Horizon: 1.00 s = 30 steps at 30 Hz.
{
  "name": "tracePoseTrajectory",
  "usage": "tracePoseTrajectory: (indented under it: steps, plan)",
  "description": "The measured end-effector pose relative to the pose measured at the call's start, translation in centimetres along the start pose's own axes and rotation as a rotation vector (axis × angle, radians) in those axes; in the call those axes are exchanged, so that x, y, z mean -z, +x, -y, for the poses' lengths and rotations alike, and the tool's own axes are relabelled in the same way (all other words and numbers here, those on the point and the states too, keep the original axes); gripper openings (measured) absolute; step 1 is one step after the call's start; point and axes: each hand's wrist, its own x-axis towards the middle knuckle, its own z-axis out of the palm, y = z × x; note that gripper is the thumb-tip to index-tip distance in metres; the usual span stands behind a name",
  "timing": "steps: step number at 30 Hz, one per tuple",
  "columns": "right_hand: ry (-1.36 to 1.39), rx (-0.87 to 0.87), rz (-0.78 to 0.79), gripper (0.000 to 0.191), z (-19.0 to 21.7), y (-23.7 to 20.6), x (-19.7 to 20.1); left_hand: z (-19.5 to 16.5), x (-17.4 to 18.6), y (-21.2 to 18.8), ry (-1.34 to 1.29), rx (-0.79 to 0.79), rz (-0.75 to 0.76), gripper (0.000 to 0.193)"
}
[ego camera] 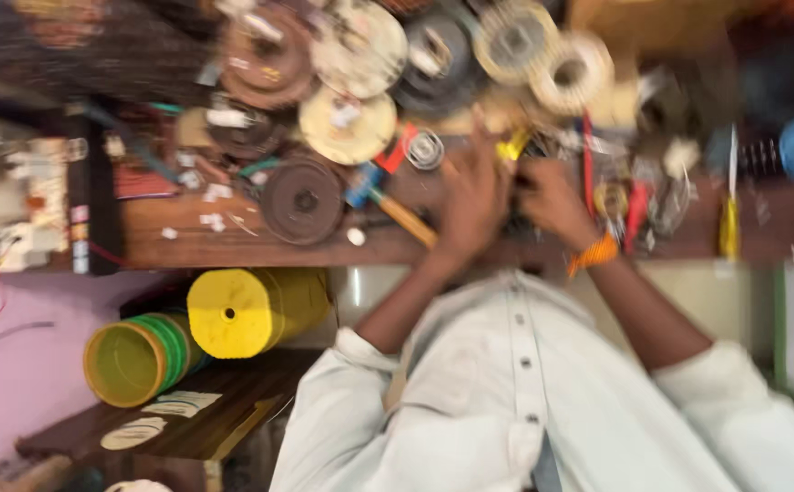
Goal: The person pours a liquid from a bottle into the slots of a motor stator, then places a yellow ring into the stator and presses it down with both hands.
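Note:
The view is blurred by motion. Both my arms, in white sleeves, reach onto a cluttered wooden workbench (224, 241). My left hand (471, 196) lies on the bench with its fingers up against a small yellow piece (512, 146). My right hand (550, 200), with an orange band (593, 253) at the wrist, is right beside it, over something dark and small between the two hands. What either hand grips is lost in the blur.
Round metal discs and wire coils (304, 199) crowd the bench's back, with pale tape-like rolls (572, 73). A wooden-handled tool (406, 219) lies left of my hands, a yellow-handled screwdriver (729, 223) right. A yellow drum (251, 310) and a green-yellow tub (137, 360) lie on a lower shelf.

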Motion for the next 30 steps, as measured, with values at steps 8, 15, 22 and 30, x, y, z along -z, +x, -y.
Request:
tracePoseTrajectory:
  steps: [8,15,22,30]
  plan:
    - [0.085,-0.298,0.292,0.023,-1.7,0.3,-1.0,-0.5,1.5,-1.6,-0.047,-0.245,-0.291,0.051]
    - [-0.141,0.061,0.367,0.036,1.5,2.2,1.8,0.3,3.4,3.1,-0.235,0.169,0.09,0.063]
    - [-0.362,0.057,0.037,0.024,3.6,1.1,1.5,1.4,1.6,2.8,-0.071,-0.065,-0.092,0.064]
    - [-0.194,-0.193,0.141,0.028,4.2,-0.6,0.8,-1.1,1.3,-0.1,-0.067,-0.103,-0.135,0.058]
